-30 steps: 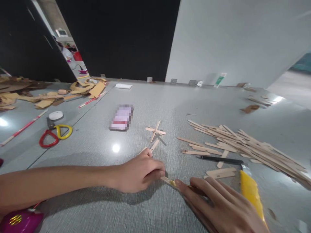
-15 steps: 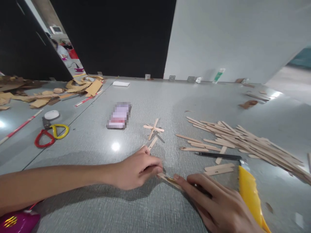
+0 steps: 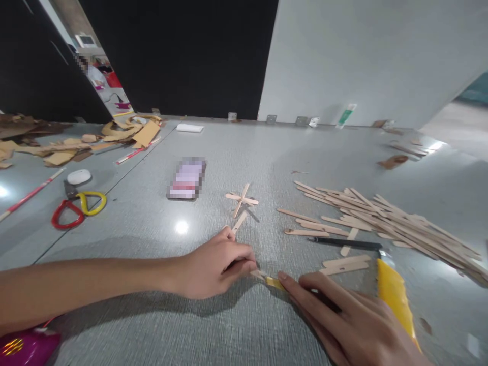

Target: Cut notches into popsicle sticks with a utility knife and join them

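My left hand (image 3: pixel 215 267) rests on the grey table (image 3: pixel 244 325), fingers curled and pinched on the near end of a short wooden stick (image 3: pixel 266 277). My right hand (image 3: pixel 343 320) lies on the same stick from the right, index finger stretched along it and pressing it down. A yellow utility knife (image 3: pixel 394 300) lies along the outer side of that hand. Another short stick (image 3: pixel 239 222) lies just beyond my left hand. A small cross of glued sticks (image 3: pixel 242 199) sits further back.
A big pile of wooden sticks (image 3: pixel 381 218) spreads at the right, with a black pen (image 3: pixel 343 243) before it. A phone (image 3: pixel 186 179) lies mid-table. Red and yellow scissors (image 3: pixel 76 208) and cardboard scraps (image 3: pixel 68 145) are at the left. A magenta object (image 3: pixel 23 346) sits bottom left.
Both hands stay on the short stick with hardly any shift. The view has drifted slightly, so things on the table sit a little higher in the picture.
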{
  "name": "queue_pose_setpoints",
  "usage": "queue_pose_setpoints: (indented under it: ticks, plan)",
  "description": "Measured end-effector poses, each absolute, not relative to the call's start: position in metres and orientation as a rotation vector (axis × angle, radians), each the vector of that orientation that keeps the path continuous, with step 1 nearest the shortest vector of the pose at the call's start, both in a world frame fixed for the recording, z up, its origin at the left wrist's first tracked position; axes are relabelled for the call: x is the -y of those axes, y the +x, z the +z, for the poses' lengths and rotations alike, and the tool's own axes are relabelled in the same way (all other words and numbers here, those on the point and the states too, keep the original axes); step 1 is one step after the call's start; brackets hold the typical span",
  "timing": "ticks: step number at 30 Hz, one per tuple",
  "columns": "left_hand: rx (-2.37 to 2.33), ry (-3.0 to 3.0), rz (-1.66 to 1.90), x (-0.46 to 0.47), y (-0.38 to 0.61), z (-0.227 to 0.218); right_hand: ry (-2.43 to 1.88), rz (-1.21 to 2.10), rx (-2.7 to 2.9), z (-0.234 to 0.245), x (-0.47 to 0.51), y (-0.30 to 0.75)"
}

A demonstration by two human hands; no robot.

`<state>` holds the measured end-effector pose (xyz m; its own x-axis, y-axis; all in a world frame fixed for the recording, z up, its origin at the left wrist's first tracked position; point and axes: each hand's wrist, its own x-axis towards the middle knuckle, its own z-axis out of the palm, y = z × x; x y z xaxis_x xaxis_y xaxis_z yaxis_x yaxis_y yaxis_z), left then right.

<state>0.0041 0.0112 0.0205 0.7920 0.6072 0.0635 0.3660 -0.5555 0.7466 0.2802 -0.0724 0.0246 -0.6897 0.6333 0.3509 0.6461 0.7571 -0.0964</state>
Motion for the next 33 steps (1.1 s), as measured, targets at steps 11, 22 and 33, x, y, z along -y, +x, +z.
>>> queue_pose_setpoints:
  ticks: [11, 22, 33]
  plan:
    - [-0.691, 2.251, 0.383, -0.011, 0.002, 0.018, -0.950, -0.072, 2.648, 0.021, 0.075, 0.284]
    - [-0.650, 2.256, 0.409, -0.011, 0.001, 0.018, -0.971, -0.118, 2.629, 0.021, 0.081, 0.284]
    - [-0.634, 2.260, 0.443, -0.012, 0.001, 0.013, -0.867, -0.460, 2.670, 0.028, 0.080, 0.270]
